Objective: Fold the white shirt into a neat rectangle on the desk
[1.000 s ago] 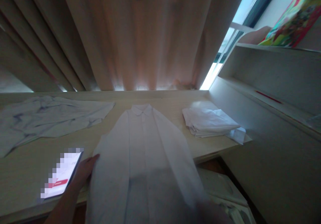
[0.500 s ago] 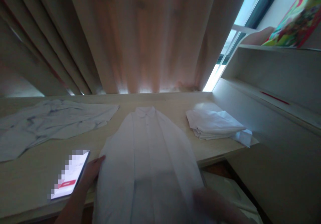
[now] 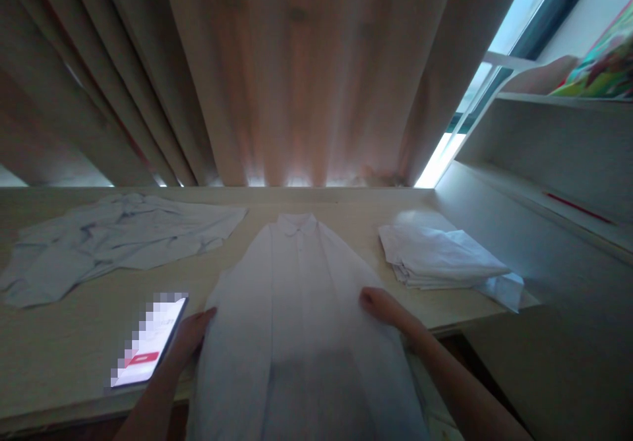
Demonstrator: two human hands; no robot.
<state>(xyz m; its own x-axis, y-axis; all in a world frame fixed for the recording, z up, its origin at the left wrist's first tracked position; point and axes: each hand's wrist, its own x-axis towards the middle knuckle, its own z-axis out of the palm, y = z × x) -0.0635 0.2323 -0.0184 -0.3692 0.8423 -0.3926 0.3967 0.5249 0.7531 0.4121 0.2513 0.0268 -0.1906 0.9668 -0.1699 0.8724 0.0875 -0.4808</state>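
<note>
A white collared shirt (image 3: 311,309) lies front side up, its collar toward the back of the table and its lower part hanging past the front edge. At its left edge, my left hand (image 3: 195,330) is closed with the fingertips on the sleeve cloth. My right hand (image 3: 380,304) forms a fist on the right sleeve, pinching the fabric there; its fingertips are mostly hidden. Just left of my left hand lies a phone (image 3: 151,342) with a lit, partly pixelated screen.
Another white shirt (image 3: 123,240) lies crumpled at the left on the wooden table (image 3: 64,345). A folded white stack (image 3: 440,256) sits at the right, beside a shelf unit (image 3: 544,144). Curtains (image 3: 306,85) hang behind. A colourful package (image 3: 603,65) stands on the upper shelf.
My right hand has moved from a blur at the lower right up onto the shirt's right sleeve and closed there. My left hand stays at the left edge. The view has shifted slightly.
</note>
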